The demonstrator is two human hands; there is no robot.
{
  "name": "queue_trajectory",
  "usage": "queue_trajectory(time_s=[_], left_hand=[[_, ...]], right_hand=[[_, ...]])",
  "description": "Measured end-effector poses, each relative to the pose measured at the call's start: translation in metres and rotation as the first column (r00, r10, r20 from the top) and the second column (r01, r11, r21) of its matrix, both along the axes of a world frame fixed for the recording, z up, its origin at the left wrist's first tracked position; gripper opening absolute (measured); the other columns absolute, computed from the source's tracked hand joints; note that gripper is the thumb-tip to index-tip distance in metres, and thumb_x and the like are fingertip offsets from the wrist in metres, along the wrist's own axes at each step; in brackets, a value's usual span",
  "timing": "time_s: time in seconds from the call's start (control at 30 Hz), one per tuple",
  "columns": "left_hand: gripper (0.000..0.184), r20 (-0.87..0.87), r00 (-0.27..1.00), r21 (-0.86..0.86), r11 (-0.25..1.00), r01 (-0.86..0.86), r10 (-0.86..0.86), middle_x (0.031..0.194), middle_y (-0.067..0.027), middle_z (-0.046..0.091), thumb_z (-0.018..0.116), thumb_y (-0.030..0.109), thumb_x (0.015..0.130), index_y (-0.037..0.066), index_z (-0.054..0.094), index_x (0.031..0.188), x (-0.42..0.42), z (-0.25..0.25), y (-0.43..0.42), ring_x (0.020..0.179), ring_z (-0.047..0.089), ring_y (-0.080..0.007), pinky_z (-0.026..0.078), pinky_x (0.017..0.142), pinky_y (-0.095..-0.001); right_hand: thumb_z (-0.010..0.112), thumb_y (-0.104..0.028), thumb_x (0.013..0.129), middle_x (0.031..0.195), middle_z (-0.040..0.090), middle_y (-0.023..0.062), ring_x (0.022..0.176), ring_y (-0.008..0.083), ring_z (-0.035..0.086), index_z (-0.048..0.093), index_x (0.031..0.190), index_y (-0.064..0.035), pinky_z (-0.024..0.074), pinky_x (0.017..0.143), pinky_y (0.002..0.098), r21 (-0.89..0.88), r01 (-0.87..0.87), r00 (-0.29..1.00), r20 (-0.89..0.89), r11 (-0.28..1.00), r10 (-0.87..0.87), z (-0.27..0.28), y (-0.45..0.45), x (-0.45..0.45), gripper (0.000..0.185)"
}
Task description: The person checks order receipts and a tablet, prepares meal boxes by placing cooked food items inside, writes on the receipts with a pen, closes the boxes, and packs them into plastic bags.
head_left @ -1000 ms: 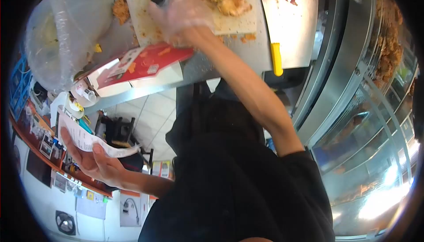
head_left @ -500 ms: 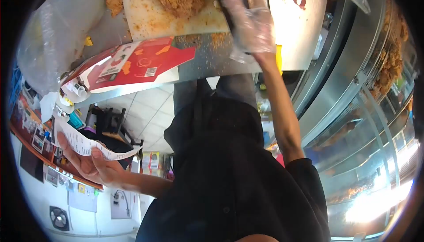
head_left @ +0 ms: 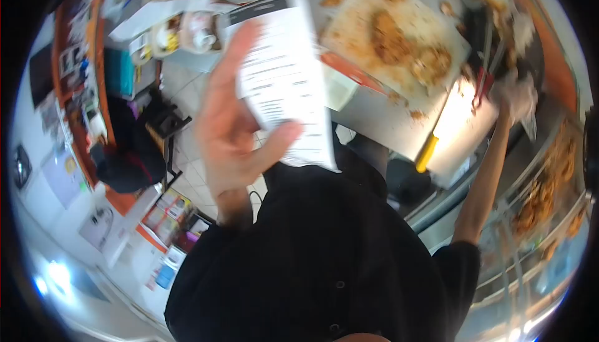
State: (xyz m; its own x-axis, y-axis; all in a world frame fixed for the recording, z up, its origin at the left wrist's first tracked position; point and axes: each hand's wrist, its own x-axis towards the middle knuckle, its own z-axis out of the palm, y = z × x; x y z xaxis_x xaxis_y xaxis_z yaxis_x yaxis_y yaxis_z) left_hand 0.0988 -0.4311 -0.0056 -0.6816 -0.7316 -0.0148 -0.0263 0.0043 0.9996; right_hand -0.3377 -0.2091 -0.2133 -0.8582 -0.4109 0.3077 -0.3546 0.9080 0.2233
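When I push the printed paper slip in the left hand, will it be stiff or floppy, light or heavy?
The paper slip would probably flop, since its lower edge looks wavy. It seems light, being a thin sheet. It may crease at the left hand, whose fingers grip its side.

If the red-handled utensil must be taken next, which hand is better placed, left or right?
Probably the right hand: it is close beside the red-handled utensil, while the left hand, farther off, holds a printed slip.
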Motion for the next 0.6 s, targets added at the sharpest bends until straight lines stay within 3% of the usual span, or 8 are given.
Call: queue_trajectory(time_s=[0.03,0.07,0.13,0.17,0.23,0.3,0.47,0.6], left_hand=[[0.093,-0.038,0.996,0.079,0.994,-0.078,0.081,0.15,-0.0175,0.036,0.071,-0.014,0.071,-0.004,0.022,0.149,-0.004,0.004,0.003,0.128,0.05,-0.023,0.053,0.091,-0.0317],[0.094,-0.061,0.997,0.111,0.993,-0.041,0.048,0.151,-0.0174,0.034,0.072,-0.013,0.07,-0.004,0.022,0.149,-0.003,0.007,-0.004,0.126,0.052,-0.023,0.055,0.088,-0.0307],[0.096,-0.123,0.992,0.142,0.99,0.01,0.008,0.152,-0.0171,0.032,0.073,-0.012,0.069,-0.003,0.022,0.149,0.001,0.013,-0.01,0.122,0.055,-0.0228,0.058,0.082,-0.0291],[0.097,-0.158,0.987,0.141,0.99,0.025,-0.002,0.153,-0.0169,0.031,0.074,-0.012,0.069,-0.003,0.022,0.149,0.003,0.016,-0.012,0.121,0.056,-0.0227,0.059,0.079,-0.0286],[0.098,-0.197,0.98,0.136,0.99,0.047,-0.02,0.154,-0.0165,0.029,0.075,-0.012,0.067,-0.002,0.021,0.15,0.011,0.02,-0.018,0.119,0.058,-0.0225,0.06,0.075,-0.0283],[0.1,-0.201,0.979,0.135,0.989,0.055,-0.027,0.155,-0.016,0.027,0.076,-0.011,0.066,-0.001,0.021,0.15,0.021,0.024,-0.02,0.116,0.059,-0.0225,0.061,0.073,-0.0287],[0.112,-0.233,0.97,0.058,0.994,0.088,-0.072,0.153,-0.02,0.027,0.08,-0.012,0.06,-0.007,0.014,0.15,0.043,0.028,-0.031,0.134,0.043,-0.0248,0.054,0.093,-0.0336],[0.112,-0.249,0.966,0.046,0.996,0.081,-0.067,0.155,-0.0198,0.025,0.08,-0.012,0.059,-0.007,0.015,0.149,0.059,0.036,-0.038,0.134,0.043,-0.0247,0.054,0.093,-0.0331]], right_hand=[[0.053,-0.049,0.091,0.111,0.065,0.0187,0.105,0.035,0.062,0.055,0.127,-0.0034,0.0504,0.087,0.0434,-0.071,-0.05,0.989,-0.145,0.996,0.039,0.035,-0.03,0.057,0.058],[0.06,-0.039,0.09,0.118,0.062,0.019,0.115,0.0322,0.056,0.055,0.126,-0.0016,0.0473,0.093,0.0428,-0.25,0.002,0.99,0.139,0.968,0.034,0.051,-0.047,0.094,0.052],[0.078,-0.03,0.079,0.134,0.048,0.0187,0.123,0.0328,0.048,0.048,0.134,-0.0056,0.045,0.098,0.042,-0.929,-0.279,0.68,-0.012,0.244,0.733,-0.069,-0.017,0.114,0.068],[0.081,-0.041,0.074,0.143,0.038,0.0201,0.129,0.0355,0.043,0.042,0.142,-0.0145,0.0437,0.101,0.0455,-0.425,-0.523,0.804,0.042,0.739,0.593,-0.056,-0.021,0.155,0.083],[0.062,-0.074,0.075,0.154,0.02,0.0243,0.14,0.0458,0.023,0.032,0.148,-0.0376,0.0357,0.106,0.057,-0.046,-0.398,0.856,0.341,0.916,0.388,-0.054,-0.047,0.197,0.087],[0.052,-0.076,0.079,0.149,0.025,0.03,0.135,0.0523,0.031,0.033,0.146,-0.0344,0.0336,0.106,0.058,0.057,-0.315,0.878,0.396,0.947,0.268,-0.058,-0.064,0.201,0.081],[0.046,-0.066,0.088,0.14,0.043,0.024,0.124,0.0431,0.047,0.036,0.144,-0.0357,0.0438,0.096,0.0507,0.051,-0.299,0.921,0.277,0.953,0.275,-0.112,-0.066,0.153,0.065],[0.055,-0.048,0.091,0.133,0.052,0.0232,0.121,0.032,0.053,0.038,0.145,-0.0187,0.0504,0.09,0.0395,-0.246,-0.168,0.707,0.645,0.955,0.29,-0.101,-0.046,0.118,0.064]])
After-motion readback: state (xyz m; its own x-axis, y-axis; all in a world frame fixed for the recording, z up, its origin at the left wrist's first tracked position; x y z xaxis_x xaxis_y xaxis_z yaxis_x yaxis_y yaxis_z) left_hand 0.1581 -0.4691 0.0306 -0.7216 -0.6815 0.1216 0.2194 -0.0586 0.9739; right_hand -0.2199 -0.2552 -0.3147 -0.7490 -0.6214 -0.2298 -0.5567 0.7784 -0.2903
